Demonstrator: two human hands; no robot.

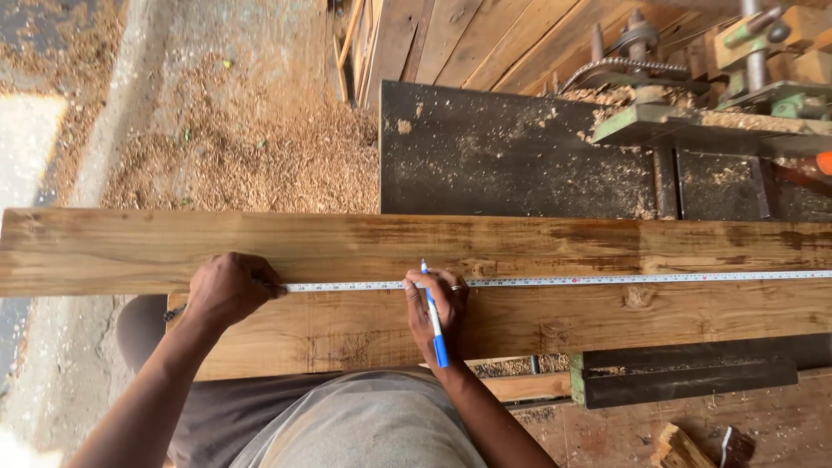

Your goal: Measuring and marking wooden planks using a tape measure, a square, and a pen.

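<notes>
- upper left of the frame: a concrete floor (pixel 260 52) carries a broad spread of sawdust and wood shavings (pixel 251 156), thickest just above the boards.
- left half: the upper plank (pixel 130 251) runs the full width of the frame; a 2nd, wider plank (pixel 347 334) lies just below it, edge touching edge.
- left of centre: the left hand (pixel 227 288) is curled shut, knuckles up, pressing down on the near end of the tape measure (pixel 607 280) where the 2 planks meet; whether the tape's case is inside the fist cannot be told.
- centre: the white tape blade lies flat along the seam and runs off the right edge of the frame.
- centre: the right hand (pixel 438 305) grips a blue and white pen (pixel 432 316) between its fingers, tip touching the tape edge, blue cap end pointing toward the person.
- bottom centre: the person's grey shirt (pixel 364 429) fills the lower edge.
- upper right: a dark machine table (pixel 485 156), dusted with sawdust, sits behind the planks, with a green metal bracket (pixel 659 121) and a chain (pixel 620 68) above it.
- lower right: a dark steel channel (pixel 685 377) lies under the wider plank's edge.
</notes>
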